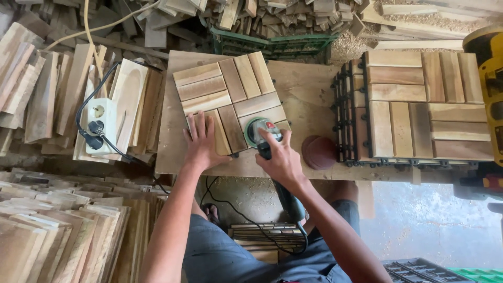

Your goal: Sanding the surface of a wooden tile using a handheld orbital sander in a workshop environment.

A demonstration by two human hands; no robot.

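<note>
A square wooden deck tile (230, 89) made of slats lies on the plywood workbench (306, 86). My left hand (201, 140) presses flat on the tile's near left corner, fingers spread. My right hand (282, 157) grips a green and black angle grinder (262, 132), whose disc rests on the tile's near right corner. The grinder's black cord (246, 220) drops below the bench between my knees.
Stacked finished deck tiles (419, 105) sit at the bench's right, a pile of reddish sanding discs (318, 152) beside them. A white power strip (102, 123) lies on planks at left. Wood slat piles surround; a yellow tool (490, 78) is at far right; green crate (272, 44) behind.
</note>
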